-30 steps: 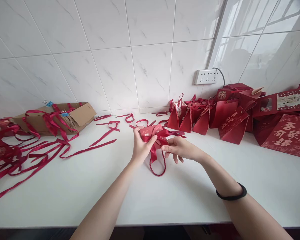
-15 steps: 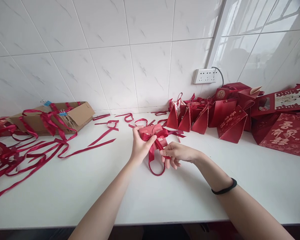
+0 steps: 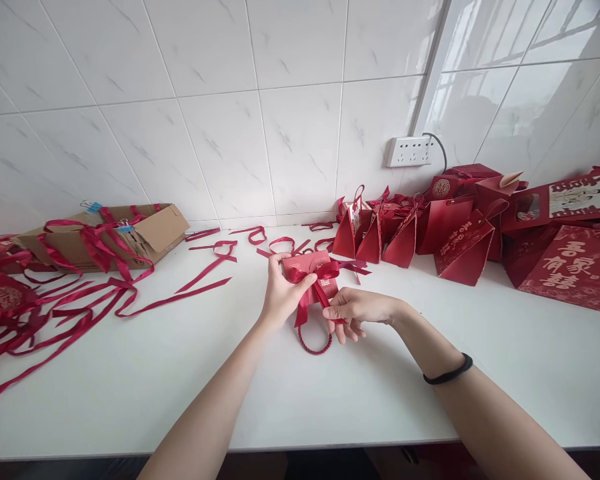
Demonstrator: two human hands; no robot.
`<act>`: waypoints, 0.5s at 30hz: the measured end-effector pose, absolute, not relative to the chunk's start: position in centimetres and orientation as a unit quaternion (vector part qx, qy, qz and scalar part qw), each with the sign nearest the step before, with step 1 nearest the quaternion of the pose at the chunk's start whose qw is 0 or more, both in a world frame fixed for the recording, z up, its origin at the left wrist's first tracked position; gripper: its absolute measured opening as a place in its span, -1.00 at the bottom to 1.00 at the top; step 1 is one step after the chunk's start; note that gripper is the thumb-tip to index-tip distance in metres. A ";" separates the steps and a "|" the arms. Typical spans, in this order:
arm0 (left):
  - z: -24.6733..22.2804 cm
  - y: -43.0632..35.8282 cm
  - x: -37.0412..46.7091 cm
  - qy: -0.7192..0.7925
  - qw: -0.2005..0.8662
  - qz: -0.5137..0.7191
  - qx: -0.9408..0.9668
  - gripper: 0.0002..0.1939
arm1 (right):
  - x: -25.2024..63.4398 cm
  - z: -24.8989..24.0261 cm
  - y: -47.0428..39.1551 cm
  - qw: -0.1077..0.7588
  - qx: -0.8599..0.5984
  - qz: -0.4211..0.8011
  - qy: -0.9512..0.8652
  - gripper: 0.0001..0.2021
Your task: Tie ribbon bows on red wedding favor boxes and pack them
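White table (image 3: 355,413), red box (image 3: 306,259) looks light, creasable, best held by the bow (image 3: 327,270): left hand (image 3: 280,293) clamps both, right hand (image 3: 356,308) pinches slippery-looking ribbon (image 3: 321,293)

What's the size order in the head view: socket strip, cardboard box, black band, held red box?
1. Cardboard box
2. Held red box
Socket strip and black band: smallest, similar widths, so unranked.

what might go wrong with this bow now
The right hand pinches one ribbon tail, so a hard pull might skew or undo the bow. The left hand grips the small red box beneath it, so squeezing could dent the box.
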State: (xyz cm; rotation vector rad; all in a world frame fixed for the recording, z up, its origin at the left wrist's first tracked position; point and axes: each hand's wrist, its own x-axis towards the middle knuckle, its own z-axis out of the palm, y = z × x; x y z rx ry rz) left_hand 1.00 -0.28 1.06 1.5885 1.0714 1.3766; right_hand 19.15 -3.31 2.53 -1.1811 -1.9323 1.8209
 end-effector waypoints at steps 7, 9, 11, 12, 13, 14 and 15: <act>0.8 -0.4 1.3 0.417 0.333 0.548 0.644 -0.45 | 19.4 2.6 -3.4 0.076 -0.393 0.611 -0.683 -0.47; 0.7 -0.2 1.2 0.418 0.329 0.551 0.644 -0.45 | 19.6 2.7 -3.4 0.070 -0.405 0.596 -0.689 -0.43; 0.7 0.0 1.1 0.421 0.327 0.557 0.636 -0.45 | 20.1 3.0 -3.4 0.061 -0.430 0.570 -0.697 -0.37; 0.7 0.2 1.0 0.421 0.329 0.561 0.632 -0.44 | 20.4 3.2 -3.3 0.063 -0.452 0.551 -0.699 -0.34; 0.6 0.3 0.9 0.419 0.332 0.566 0.628 -0.43 | 20.6 3.3 -3.3 0.080 -0.478 0.527 -0.698 -0.32; 0.6 0.4 0.9 0.415 0.335 0.570 0.625 -0.43 | 20.8 3.5 -3.2 0.121 -0.506 0.500 -0.692 -0.31; 0.6 0.5 0.9 0.409 0.338 0.573 0.625 -0.43 | 20.9 3.7 -3.1 0.186 -0.528 0.471 -0.681 -0.31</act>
